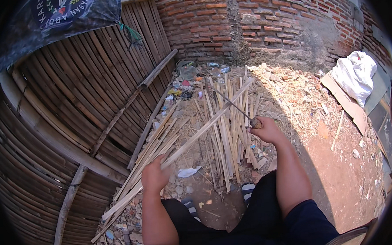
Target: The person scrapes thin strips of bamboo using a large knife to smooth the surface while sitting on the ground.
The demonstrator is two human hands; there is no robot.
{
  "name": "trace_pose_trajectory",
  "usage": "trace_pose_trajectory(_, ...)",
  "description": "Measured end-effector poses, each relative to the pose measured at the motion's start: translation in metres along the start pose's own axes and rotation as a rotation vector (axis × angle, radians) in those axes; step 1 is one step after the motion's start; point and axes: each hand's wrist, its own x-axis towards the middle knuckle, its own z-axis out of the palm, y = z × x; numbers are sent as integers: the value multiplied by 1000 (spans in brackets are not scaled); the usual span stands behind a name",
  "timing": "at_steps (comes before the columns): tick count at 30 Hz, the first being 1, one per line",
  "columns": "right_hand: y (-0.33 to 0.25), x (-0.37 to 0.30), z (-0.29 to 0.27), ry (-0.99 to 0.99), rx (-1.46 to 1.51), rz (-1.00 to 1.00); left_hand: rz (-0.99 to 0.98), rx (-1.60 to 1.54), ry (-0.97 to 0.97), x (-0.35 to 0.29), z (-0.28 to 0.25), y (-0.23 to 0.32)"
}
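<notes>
My left hand (154, 174) is closed around a long pale wooden strip (205, 127), which slants from low on the left up to the right. In my right hand (267, 130) is the brown handle of a long knife (240, 109). Its thin dark blade points up and to the left, crossing the strip near its far end; whether they touch, I cannot tell. Below the strip, a pile of similar strips (224, 147) lies on the ground in front of my feet. More strips (139, 182) lie in a slanting bundle beside my left hand.
A bamboo wall (100, 78) stands on the left, with a dark banner (79, 15) hanging above. At the back rises a brick wall (195, 22). Rubbish and chips litter the ground. A white sack (356, 76) and a brown board (343, 99) are at the right.
</notes>
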Motion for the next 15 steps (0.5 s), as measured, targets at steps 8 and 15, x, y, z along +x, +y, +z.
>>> trace_pose_trajectory(8, -58, -24, 40, -305, -368, -307, -48, -38, -35, 4, 16, -5)
trace_pose_trajectory(15, -14, -3, 16, -124, -77, -102, -74, -7, -40, -2, -9, 0)
